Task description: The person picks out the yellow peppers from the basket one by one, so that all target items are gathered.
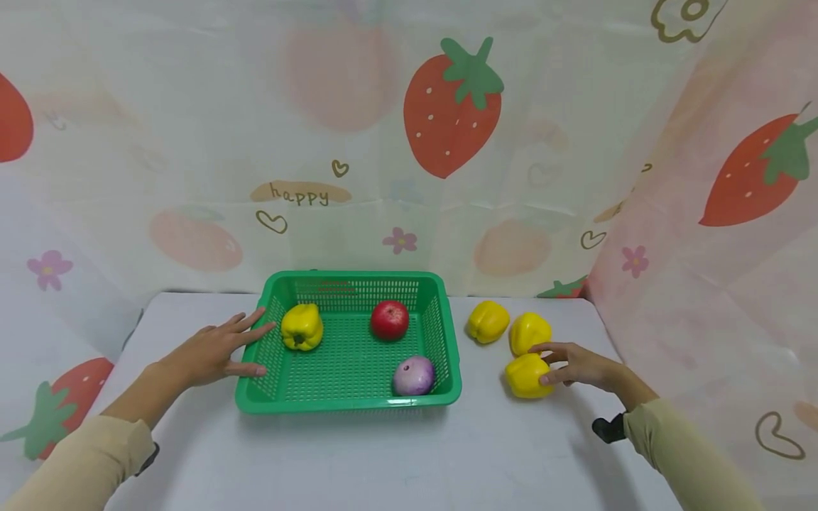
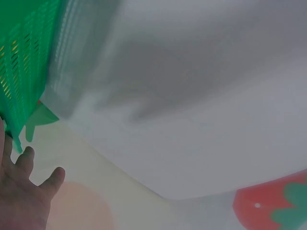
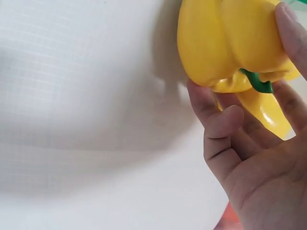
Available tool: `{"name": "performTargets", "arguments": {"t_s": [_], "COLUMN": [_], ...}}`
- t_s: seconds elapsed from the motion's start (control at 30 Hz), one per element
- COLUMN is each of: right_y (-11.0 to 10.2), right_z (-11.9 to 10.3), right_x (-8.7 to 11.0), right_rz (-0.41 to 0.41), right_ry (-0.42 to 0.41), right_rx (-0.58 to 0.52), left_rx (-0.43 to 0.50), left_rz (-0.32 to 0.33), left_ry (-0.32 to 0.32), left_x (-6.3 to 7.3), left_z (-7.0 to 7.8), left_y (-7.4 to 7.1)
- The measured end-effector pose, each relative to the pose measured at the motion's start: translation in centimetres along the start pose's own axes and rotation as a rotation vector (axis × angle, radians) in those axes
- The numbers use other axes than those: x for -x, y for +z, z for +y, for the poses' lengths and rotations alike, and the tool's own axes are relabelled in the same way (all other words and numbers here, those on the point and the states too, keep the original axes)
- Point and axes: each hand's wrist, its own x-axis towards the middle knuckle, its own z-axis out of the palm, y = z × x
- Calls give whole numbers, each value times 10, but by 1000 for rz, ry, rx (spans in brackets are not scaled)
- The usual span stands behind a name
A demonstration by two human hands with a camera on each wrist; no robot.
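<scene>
A green plastic basket (image 1: 348, 404) stands on the table. My left hand (image 1: 211, 351) lies against its left side, fingers spread and fairly straight at the rim; the left wrist view shows part of that hand (image 2: 24, 196) beside the basket wall (image 2: 24, 81). On the right, a yellow bell pepper (image 1: 524, 376) sits between the thumb and fingers of my right hand (image 1: 584, 365). Close up in the right wrist view, fingertips touch this pepper (image 3: 230, 38) around its green-stemmed end. Two more yellow bell peppers, one near (image 1: 530, 333) and one farther left (image 1: 488, 321), lie just behind it.
Inside the basket are a yellow bell pepper (image 1: 302, 327) at the left, a red round fruit (image 1: 390, 320) at the back right and a purple round vegetable (image 1: 414, 376) at the front right. A strawberry-print curtain (image 1: 358, 142) hangs behind the white table (image 1: 358, 461).
</scene>
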Motion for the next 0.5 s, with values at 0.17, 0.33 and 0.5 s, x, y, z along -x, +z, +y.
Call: {"name": "performTargets", "arguments": {"t_s": [0.17,0.33,0.5], "right_y": [1,2,0], "right_z": [5,8,12], "right_x": [1,2,4], "right_rz": [1,-18,-15], "right_ry": [10,-20,-20], "right_rx": [-20,-43,-65], "left_rx": [7,4,1], "left_rz": [-6,-3,-5], "left_ry": [-2,-2,0], "left_x": [0,0,0], "left_z": [0,0,0], "left_y": [1,0,0]}}
